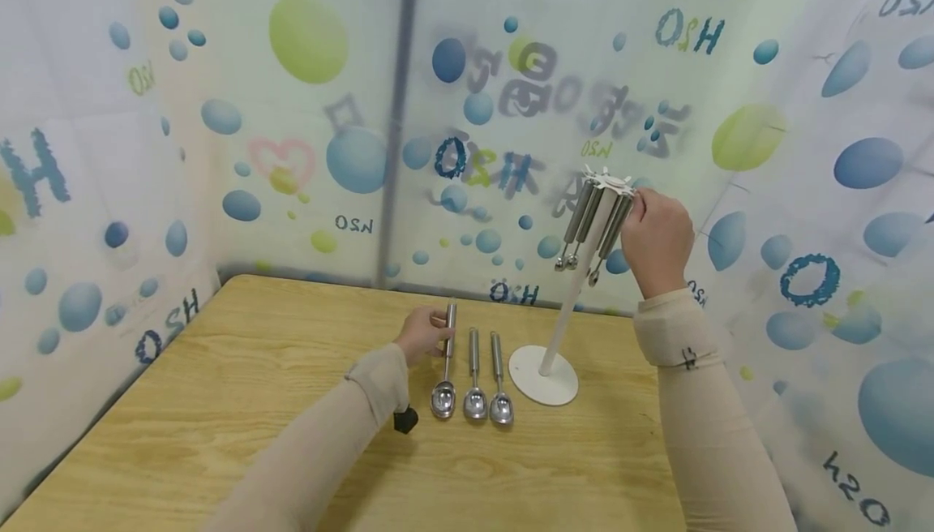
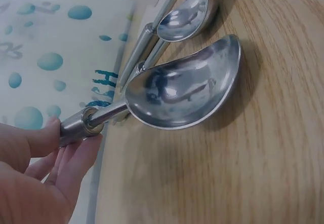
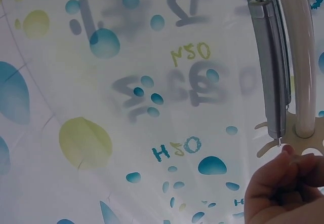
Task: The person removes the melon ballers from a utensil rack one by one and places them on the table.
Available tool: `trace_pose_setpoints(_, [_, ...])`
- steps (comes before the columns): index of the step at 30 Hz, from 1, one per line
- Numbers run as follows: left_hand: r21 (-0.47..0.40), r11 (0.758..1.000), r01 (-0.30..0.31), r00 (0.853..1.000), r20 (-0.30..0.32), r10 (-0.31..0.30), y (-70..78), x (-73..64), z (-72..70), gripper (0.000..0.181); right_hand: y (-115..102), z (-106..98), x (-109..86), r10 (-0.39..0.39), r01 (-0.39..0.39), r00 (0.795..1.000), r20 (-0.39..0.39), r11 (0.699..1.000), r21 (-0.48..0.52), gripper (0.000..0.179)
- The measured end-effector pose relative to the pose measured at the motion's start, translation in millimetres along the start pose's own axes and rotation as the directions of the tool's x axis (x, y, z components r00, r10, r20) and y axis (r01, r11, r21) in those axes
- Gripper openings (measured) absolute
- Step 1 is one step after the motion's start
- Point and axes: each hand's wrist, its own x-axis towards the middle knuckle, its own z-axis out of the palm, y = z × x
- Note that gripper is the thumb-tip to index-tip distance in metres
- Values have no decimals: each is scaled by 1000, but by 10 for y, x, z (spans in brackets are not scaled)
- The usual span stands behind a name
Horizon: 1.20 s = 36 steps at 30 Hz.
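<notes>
My left hand [image 1: 423, 334] grips the steel handle of an ice cream scoop [image 1: 443, 399], the leftmost of three lying on the table. The left wrist view shows thumb and fingers on the handle of this scoop [image 2: 185, 87], its deep oval bowl near the wood. Two similar scoops [image 1: 475, 404] [image 1: 501, 409] lie beside it. My right hand [image 1: 659, 236] pinches the edge of the white rack [image 1: 609, 182] atop a stand, with curled fingers by one hook. Several steel-handled utensils [image 1: 579, 212] hang from the rack; one handle end [image 3: 276, 127] is just beside my right fingers.
The stand's round white base [image 1: 543, 375] rests on the wooden table [image 1: 292, 378], right of the scoops. A small black object [image 1: 405, 420] shows by my left cuff. Patterned curtains [image 1: 306, 110] enclose the table's back and sides.
</notes>
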Motion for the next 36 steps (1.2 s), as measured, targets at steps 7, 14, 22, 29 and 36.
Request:
trace_pose_setpoints(7, [6, 1000, 26, 1000, 4, -26, -30, 38, 22, 35, 6, 8, 3, 5, -5, 1000, 0, 1000, -9, 37])
trace_pose_setpoints(14, [70, 995, 77, 997, -14, -76, -63, 99, 54, 37, 6, 18, 14, 12, -12, 1000, 4, 1000, -14, 38])
trace_pose_setpoints(22, [161, 980, 113, 992, -72, -103, -194, 175, 124, 25, 1, 22, 27, 18, -18, 1000, 11, 1000, -17, 38])
trace_pose_setpoints(29, [240, 959, 148, 983, -141, -117, -268, 106, 171, 15, -23, 20, -6, 12, -12, 1000, 26, 1000, -11, 39])
trace_pose_setpoints(36, [243, 958, 153, 984, -126, -125, -219, 92, 178, 19, 15, 12, 34, 17, -17, 1000, 2, 1000, 12, 38])
